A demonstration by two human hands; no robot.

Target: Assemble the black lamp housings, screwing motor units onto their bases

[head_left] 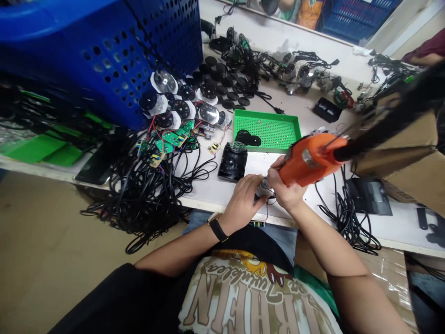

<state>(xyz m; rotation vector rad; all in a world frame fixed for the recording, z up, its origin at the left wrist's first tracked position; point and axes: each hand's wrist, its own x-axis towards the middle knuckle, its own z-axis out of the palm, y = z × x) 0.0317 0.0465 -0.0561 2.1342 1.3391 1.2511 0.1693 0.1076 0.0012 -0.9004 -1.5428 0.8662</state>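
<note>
My right hand [285,189] grips an orange power screwdriver [311,158] whose black cable runs up to the right. The tool's tip points down at a small dark part [263,188] near the table's front edge. My left hand [244,198], with a black wristwatch on the wrist, pinches that small part, fingers curled round it. Thin red wires hang from the part. A black round housing [232,162] stands just behind my left hand.
A green tray [278,124] with small screws and black discs lies behind the hands. Left of it are green circuit boards [173,138], round fan-like parts, a tangle of black cables [146,185] and a blue crate [104,55]. A cardboard box [399,153] stands to the right.
</note>
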